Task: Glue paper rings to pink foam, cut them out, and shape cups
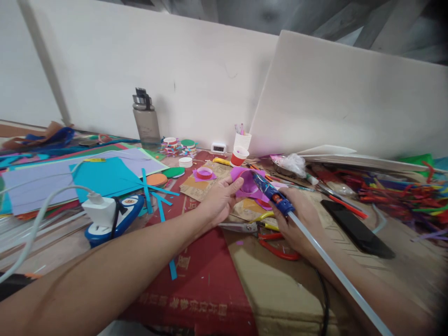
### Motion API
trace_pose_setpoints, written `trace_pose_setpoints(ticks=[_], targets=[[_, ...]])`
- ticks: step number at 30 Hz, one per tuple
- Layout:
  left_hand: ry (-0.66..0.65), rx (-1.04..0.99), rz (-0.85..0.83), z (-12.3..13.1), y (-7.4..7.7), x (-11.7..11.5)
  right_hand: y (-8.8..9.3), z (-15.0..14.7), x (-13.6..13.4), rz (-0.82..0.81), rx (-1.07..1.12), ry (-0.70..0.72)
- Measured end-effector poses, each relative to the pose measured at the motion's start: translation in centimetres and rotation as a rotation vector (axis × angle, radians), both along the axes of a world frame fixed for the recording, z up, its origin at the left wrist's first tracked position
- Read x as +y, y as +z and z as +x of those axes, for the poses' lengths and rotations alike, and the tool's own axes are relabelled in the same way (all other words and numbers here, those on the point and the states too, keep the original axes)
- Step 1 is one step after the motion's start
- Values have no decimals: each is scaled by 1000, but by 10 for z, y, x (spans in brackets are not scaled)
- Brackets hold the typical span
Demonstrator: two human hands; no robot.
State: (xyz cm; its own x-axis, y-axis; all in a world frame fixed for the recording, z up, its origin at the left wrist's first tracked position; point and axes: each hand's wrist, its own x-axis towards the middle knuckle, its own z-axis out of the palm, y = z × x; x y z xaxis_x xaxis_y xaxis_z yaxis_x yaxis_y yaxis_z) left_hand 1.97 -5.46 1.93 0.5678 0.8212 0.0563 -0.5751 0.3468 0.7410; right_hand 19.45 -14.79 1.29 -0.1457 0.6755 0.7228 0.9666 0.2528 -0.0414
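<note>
Between the thumb and fingers of my left hand (pixel 224 198) is a purple paper piece (pixel 249 181) with a round ring on it. My right hand (pixel 297 217) is wrapped round a blue glue gun (pixel 273 192), its tip close to the ring. A long whitish glue stick (pixel 332 266) runs back from the gun over my right forearm. Below the hands lie scissors (pixel 241 227) and a red-handled tool (pixel 280 252). Another purple piece with a red ring (pixel 204 174) rests on the cardboard beyond my left hand.
A bottle (pixel 146 119), a small clock (pixel 219 148) and paper cups (pixel 240 156) stand at the back. A power strip (pixel 115 221) and blue paper (pixel 105 179) lie left; a phone (pixel 355 228) and coloured strips (pixel 402 196) lie right.
</note>
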Motion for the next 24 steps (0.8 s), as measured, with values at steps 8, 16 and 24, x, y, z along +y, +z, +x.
trace_pose_setpoints(ticks=[8,16,24], targets=[[25,6,19,0,-1,0,-2,0,1,45,-28,2],[-66,-1,37,2,-5,1,0,-3,-2,-3,-60,90],[55,11,54,3,-7,2,0,-2,0,1,-15,-16]])
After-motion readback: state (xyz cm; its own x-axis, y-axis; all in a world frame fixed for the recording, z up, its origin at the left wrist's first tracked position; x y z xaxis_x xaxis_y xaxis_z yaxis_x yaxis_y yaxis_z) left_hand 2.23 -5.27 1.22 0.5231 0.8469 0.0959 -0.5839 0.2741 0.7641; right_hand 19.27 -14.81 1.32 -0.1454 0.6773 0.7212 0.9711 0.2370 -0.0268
